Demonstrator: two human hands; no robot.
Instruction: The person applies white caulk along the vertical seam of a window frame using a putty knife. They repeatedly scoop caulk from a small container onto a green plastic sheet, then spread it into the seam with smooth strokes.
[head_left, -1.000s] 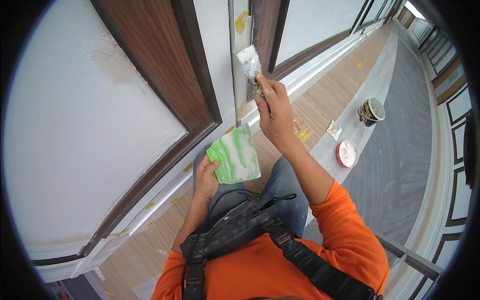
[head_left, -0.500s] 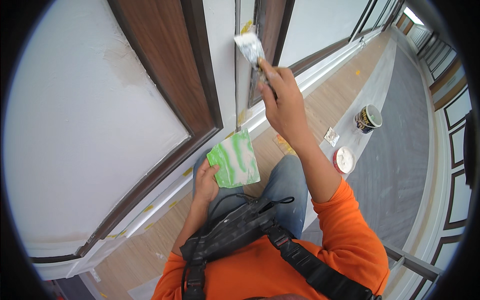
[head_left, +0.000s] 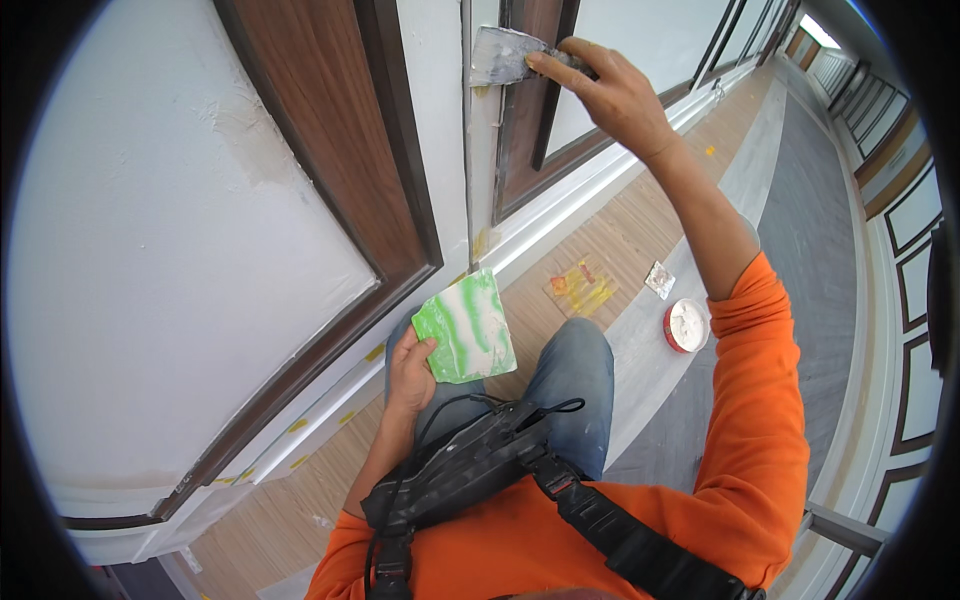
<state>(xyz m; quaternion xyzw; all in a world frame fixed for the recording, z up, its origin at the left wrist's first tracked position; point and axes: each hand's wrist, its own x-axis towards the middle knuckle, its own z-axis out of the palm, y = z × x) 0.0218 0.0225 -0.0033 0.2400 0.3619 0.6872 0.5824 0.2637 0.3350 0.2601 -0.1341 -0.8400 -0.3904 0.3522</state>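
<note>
Pressing too hard, the right hand (head_left: 610,95), fingers tight round the putty knife (head_left: 500,55) at the top, might smear filler; the left hand (head_left: 410,375) pinches a tilted green board (head_left: 465,325), maybe dripping.

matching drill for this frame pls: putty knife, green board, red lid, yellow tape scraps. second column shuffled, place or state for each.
Things:
1. putty knife
2. green board
3. red lid
4. yellow tape scraps

Places or states:
A. lying on the grey floor covering, white inside facing up
B. held in the left hand above the knee, smeared with white
C. stuck on the wooden floor near the baseboard
D. held in the right hand, blade against the white strip between the brown frames

Pairs: 1-D, 2-B, 3-A, 4-C
</note>
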